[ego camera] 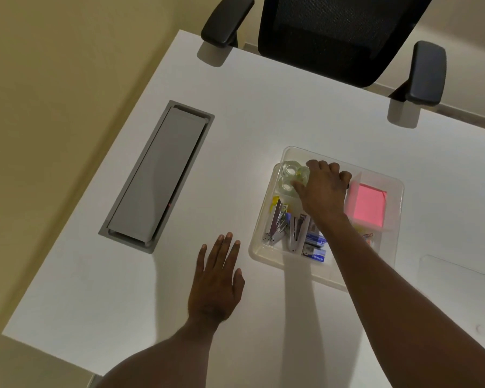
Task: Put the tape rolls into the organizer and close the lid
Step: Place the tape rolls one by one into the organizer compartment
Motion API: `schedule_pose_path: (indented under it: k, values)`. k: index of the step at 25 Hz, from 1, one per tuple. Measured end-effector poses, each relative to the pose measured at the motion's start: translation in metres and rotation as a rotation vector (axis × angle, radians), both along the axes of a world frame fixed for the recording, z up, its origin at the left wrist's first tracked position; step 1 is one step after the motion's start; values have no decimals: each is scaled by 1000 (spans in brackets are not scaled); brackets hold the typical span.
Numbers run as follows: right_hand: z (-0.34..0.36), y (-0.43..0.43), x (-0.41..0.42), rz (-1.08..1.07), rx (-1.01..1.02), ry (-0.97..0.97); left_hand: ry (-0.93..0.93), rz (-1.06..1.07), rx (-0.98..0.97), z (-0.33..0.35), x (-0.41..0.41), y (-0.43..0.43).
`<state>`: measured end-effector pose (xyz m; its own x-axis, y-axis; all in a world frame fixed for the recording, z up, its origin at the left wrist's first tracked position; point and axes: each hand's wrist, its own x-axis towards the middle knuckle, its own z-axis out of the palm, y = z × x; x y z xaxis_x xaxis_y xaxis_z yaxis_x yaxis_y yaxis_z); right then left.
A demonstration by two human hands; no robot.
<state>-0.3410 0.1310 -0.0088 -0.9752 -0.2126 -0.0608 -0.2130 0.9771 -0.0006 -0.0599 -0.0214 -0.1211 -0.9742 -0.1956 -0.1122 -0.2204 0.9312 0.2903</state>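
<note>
From the head camera I see my right hand (324,189) curled down over the clear tape rolls (290,175) in the open organizer's (266,256) far-left compartment, grip unclear, while my left hand (217,281) lies spread flat on the desk (249,107).

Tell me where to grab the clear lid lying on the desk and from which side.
Take the flat clear plastic lid by its near long edge, coming from the right with the right hand. It lies flat on the white desk, so only edges offer a grip, judging cautiously.
</note>
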Motion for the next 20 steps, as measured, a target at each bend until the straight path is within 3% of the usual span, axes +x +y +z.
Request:
schedule_pose_path:
  k: [12, 20]
  values:
    - [1, 16, -12, 219, 169, -58, 12, -4, -17, -5, -1, 0]
    - [-5, 22, -17, 246, 2, -46, 14, 2, 1, -4, 0, -1]
